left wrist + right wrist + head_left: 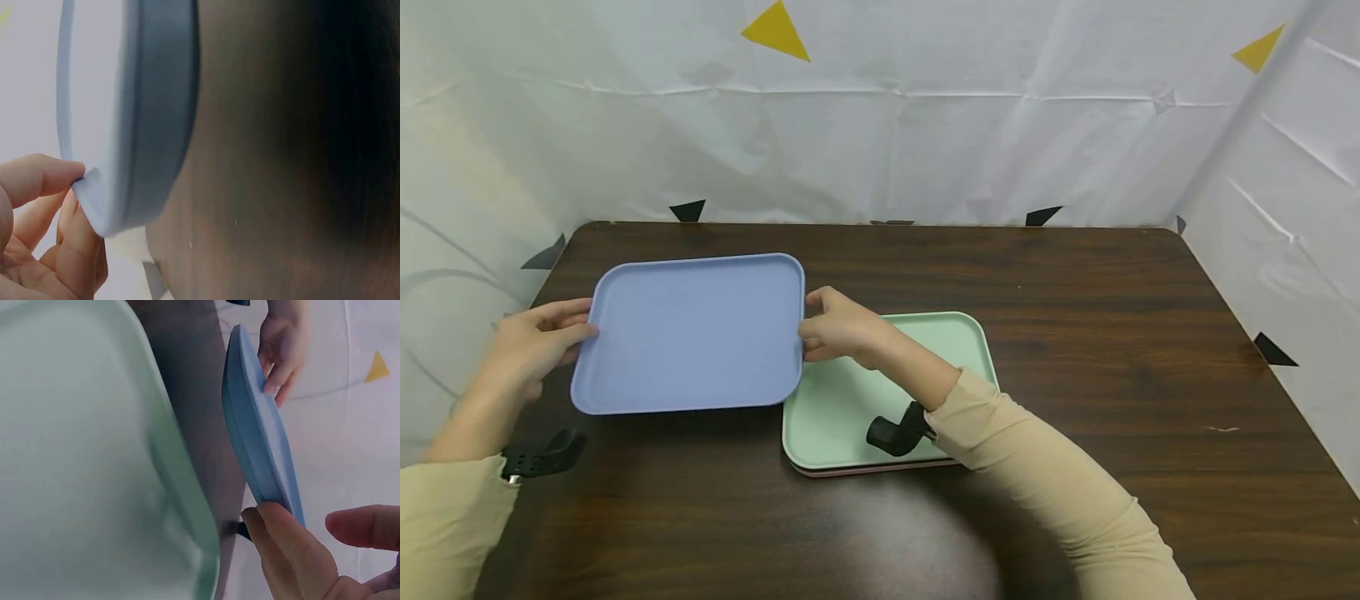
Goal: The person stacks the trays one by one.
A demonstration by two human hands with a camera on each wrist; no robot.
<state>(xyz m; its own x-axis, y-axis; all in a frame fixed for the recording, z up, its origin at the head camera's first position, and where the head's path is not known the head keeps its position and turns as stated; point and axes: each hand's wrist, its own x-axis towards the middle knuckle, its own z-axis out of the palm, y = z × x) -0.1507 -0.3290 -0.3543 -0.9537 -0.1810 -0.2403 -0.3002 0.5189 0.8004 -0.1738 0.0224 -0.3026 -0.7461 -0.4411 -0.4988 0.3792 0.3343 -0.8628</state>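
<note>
Head view: blue tray (692, 333) sits toward the desk's left edge, long axis left-right, between my hands. My left hand (535, 342) pinches its left rim, my right hand (838, 327) its right rim, beside the green tray (977, 342).

Left wrist: fingers (44, 178) clamp the rim.

Right wrist: fingertips (281, 544) grip the near edge; tray is tilted off the desk.

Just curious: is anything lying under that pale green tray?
Under the pale green rectangular plastic tray a thin pinkish edge shows at the near side, probably another tray; the rest is covered.
</note>
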